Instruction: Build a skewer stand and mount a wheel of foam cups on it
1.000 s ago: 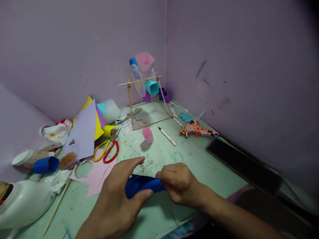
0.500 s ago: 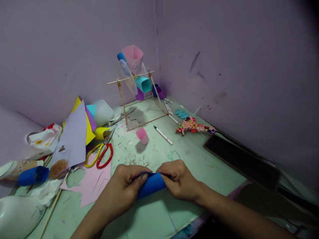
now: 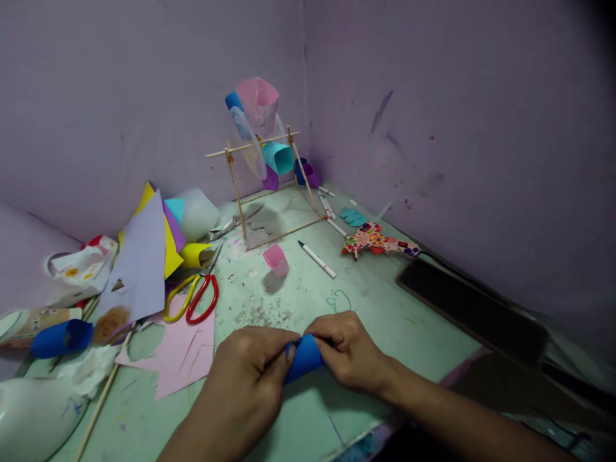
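A curled piece of blue paper (image 3: 304, 360) is held between both hands above the near part of the table. My left hand (image 3: 250, 378) pinches its left end with thumb and fingers. The right end is gripped by my right hand (image 3: 349, 350). Beyond them, a small pink paper cup (image 3: 276, 260) and a green-tipped marker (image 3: 316, 259) lie on the table. Farther back stands a wooden stick frame (image 3: 243, 218) carrying a wheel of clear discs with pink, blue, teal and purple paper cups.
Red and yellow scissors (image 3: 202, 298), pink paper (image 3: 187, 350) and coloured sheets (image 3: 139, 263) lie at left. A patterned glue gun (image 3: 375, 242) and a black phone-like slab (image 3: 471, 311) are at right. Walls meet behind the table.
My left hand has slid right along the blue paper, closer to my right hand, so less of the paper shows. The camera view has shifted slightly.
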### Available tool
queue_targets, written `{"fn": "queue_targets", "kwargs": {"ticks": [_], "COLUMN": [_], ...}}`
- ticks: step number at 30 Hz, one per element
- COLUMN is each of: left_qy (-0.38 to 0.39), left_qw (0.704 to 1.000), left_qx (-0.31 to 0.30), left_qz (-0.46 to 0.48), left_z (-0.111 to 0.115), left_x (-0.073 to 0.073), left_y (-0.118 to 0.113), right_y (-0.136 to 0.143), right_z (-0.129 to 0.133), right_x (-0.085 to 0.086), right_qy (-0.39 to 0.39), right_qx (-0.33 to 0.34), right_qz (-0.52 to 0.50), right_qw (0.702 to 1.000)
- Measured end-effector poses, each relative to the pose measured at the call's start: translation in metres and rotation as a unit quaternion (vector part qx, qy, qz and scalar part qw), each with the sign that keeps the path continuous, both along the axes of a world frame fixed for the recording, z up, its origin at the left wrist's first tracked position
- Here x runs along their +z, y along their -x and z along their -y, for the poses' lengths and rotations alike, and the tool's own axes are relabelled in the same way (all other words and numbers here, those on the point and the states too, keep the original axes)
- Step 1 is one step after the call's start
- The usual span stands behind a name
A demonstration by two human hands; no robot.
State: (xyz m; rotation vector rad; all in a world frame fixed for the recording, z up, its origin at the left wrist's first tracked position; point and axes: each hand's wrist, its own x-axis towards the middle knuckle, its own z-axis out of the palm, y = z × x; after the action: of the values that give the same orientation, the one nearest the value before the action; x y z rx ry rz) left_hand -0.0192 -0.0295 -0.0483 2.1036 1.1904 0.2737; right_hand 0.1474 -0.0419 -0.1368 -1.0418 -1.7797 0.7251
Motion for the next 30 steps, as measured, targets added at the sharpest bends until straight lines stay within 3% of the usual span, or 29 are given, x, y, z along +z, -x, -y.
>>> {"fn": "queue_targets", "kwargs": {"ticks": [5,10,15,18,20,22,24,26,28,30], "left_qy": [-0.134,-0.135,-0.169,-0.250,-0.307,-0.331,-0.334,-0.333,-0.325,-0.306], "left_qw": [0.989,0.987,0.982,0.967,0.952,0.943,0.941,0.939,0.937,0.938], "left_qx": [-0.057,-0.077,-0.067,-0.035,0.004,0.033,0.060,0.091,0.129,0.165], "left_qz": [-0.008,-0.050,-0.045,-0.021,-0.013,-0.014,-0.013,-0.008,-0.003,0.001], "left_z": [0.009,0.012,0.009,0.003,-0.002,-0.005,-0.007,-0.008,-0.009,-0.012], "left_x": [0.000,-0.001,-0.010,-0.010,-0.005,0.002,0.009,0.016,0.021,0.024], "left_y": [-0.002,-0.002,0.000,0.008,0.015,0.023,0.031,0.036,0.041,0.046], "right_y": [-0.002,0.001,0.006,0.006,0.005,0.004,0.002,-0.001,-0.003,-0.006], "right_z": [0.001,0.001,-0.001,-0.004,-0.004,-0.003,-0.001,0.001,0.003,0.004], "right_x": [0.003,0.003,0.002,0.002,0.002,0.002,0.003,0.002,0.002,0.003], "right_qy": [-0.031,-0.040,0.114,0.235,0.265,0.187,0.023,-0.125,-0.195,-0.214], "right_qx": [-0.017,-0.019,-0.014,-0.004,-0.009,-0.024,-0.031,-0.027,-0.025,-0.026], "right_qz": [-0.022,-0.012,-0.068,-0.131,-0.144,-0.113,-0.056,-0.008,0.014,0.018], "right_qw": [0.999,0.999,0.991,0.963,0.953,0.975,0.998,0.992,0.980,0.976]}}
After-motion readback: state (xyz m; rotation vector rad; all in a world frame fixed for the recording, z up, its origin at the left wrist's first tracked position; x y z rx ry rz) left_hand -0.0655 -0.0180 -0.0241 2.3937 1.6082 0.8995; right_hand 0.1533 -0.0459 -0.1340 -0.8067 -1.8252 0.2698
